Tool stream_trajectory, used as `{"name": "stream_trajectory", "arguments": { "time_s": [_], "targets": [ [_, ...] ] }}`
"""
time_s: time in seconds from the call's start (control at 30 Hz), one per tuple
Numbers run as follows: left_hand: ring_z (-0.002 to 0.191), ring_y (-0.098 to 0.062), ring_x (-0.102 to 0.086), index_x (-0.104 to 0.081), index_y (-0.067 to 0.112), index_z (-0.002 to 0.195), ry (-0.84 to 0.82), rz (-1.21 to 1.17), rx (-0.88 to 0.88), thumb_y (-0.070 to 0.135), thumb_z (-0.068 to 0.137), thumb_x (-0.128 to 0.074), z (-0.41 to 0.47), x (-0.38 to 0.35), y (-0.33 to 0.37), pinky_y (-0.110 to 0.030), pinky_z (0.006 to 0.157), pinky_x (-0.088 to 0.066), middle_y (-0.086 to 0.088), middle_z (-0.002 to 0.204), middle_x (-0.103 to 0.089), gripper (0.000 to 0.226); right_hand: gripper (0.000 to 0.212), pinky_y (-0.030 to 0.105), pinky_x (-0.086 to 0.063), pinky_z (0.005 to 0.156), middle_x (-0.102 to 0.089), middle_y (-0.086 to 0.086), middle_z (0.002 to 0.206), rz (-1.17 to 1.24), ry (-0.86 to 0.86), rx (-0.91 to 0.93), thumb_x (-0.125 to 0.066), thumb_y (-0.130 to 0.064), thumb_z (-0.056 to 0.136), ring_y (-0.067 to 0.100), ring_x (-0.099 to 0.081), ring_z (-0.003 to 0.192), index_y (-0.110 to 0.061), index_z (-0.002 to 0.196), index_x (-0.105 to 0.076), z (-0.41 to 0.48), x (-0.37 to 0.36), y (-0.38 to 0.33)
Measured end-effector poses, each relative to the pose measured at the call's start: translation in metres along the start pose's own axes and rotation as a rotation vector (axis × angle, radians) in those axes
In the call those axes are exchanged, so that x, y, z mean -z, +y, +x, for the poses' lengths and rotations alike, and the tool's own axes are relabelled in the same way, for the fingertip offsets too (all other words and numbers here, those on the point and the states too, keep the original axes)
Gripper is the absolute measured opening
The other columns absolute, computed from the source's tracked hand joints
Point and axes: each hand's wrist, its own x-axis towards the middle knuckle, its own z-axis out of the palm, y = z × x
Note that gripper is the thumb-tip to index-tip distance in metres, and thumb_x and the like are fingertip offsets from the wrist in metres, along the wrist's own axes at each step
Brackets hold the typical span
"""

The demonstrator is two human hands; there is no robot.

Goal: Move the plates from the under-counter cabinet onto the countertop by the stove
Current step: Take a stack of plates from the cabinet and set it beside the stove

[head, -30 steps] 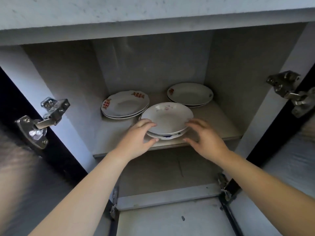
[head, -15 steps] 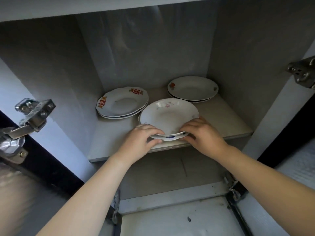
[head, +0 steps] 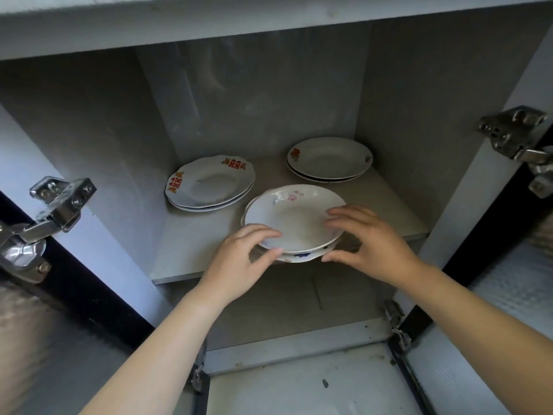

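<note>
Item: front plate stack point(head: 294, 220), on the cabinet shelf point(head: 191, 253) edge, directly between my hands. Left hand point(head: 239, 265): thumb over the near-left rim, fingers curled beneath, gripping. Right hand point(head: 371, 244): fingers spread on the top plate's right side, thumb under the rim, holding. Both equally near. Beyond my hands: red-marked stack point(head: 209, 184) back-left, third stack point(head: 329, 158) back-right, untouched.

Three stacks of plates sit on the shelf point(head: 386, 217) inside the open cabinet. The near stack point(head: 294, 223) sits at the shelf's front edge, the left hand point(head: 239, 262) on its left rim and the right hand point(head: 374, 244) on its right. The left stack point(head: 209, 182) lies farther back, and the right stack point(head: 329, 158) lies farthest, near the right wall. Door hinges point(head: 51, 211) flank the opening.
</note>
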Motion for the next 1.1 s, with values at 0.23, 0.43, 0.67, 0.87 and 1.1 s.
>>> {"name": "stream_trajectory", "arguments": {
  "time_s": [0.23, 0.43, 0.67, 0.87, 1.1],
  "targets": [
    [0.126, -0.016, -0.040, -0.051, 0.020, 0.126, 0.147, -0.020, 0.226, 0.029, 0.085, -0.062, 0.022, 0.000, -0.012, -0.032, 0.103, -0.034, 0.001, 0.134, -0.047, 0.044, 0.057, 0.022, -0.036, 0.093, -0.053, 0.003, 0.133, 0.232, 0.167, -0.476, -0.066, -0.043, 0.080, 0.019, -0.048, 0.121, -0.018, 0.130, -0.051, 0.024, 0.002, 0.000],
    [0.125, -0.019, -0.042, -0.045, 0.021, 0.132, 0.143, -0.171, 0.429, 0.027, 0.083, -0.063, 0.037, -0.013, -0.025, -0.028, 0.099, -0.033, -0.001, 0.137, -0.045, 0.053, 0.046, 0.020, -0.038, 0.076, -0.063, 0.004, 0.113, 0.375, 0.147, -0.691, -0.070, -0.030, 0.080, 0.015, -0.056, 0.091, -0.013, 0.121, -0.058, 0.038, -0.013, 0.003],
    [0.123, -0.025, -0.047, -0.036, 0.017, 0.139, 0.049, -0.335, 0.589, 0.007, 0.084, -0.055, 0.039, -0.016, -0.023, -0.046, 0.104, -0.040, -0.006, 0.138, -0.047, 0.059, 0.039, 0.024, -0.043, 0.074, -0.060, -0.006, 0.099, 0.468, 0.149, -0.765, -0.072, -0.017, 0.077, 0.012, -0.055, 0.088, -0.019, 0.115, -0.061, 0.035, -0.022, 0.005],
    [0.103, -0.024, -0.058, -0.055, 0.024, 0.112, 0.105, -0.357, 0.593, 0.000, 0.077, -0.054, 0.026, -0.012, -0.004, -0.035, 0.089, -0.048, -0.002, 0.109, -0.065, 0.043, 0.039, 0.014, -0.040, 0.065, -0.058, -0.014, 0.090, 0.519, 0.189, -0.770, -0.071, -0.008, 0.076, 0.008, -0.055, 0.085, -0.022, 0.110, -0.063, 0.028, -0.021, 0.000],
    [0.099, -0.024, -0.061, -0.055, 0.021, 0.112, 0.060, -0.362, 0.629, 0.007, 0.071, -0.057, 0.016, -0.004, 0.002, -0.042, 0.086, -0.052, -0.003, 0.107, -0.065, 0.043, 0.048, 0.028, -0.046, 0.081, -0.061, -0.001, 0.108, 0.599, 0.183, -0.908, -0.073, -0.012, 0.075, 0.017, -0.058, 0.097, -0.012, 0.121, -0.058, 0.022, -0.016, 0.000]
  ]
}}
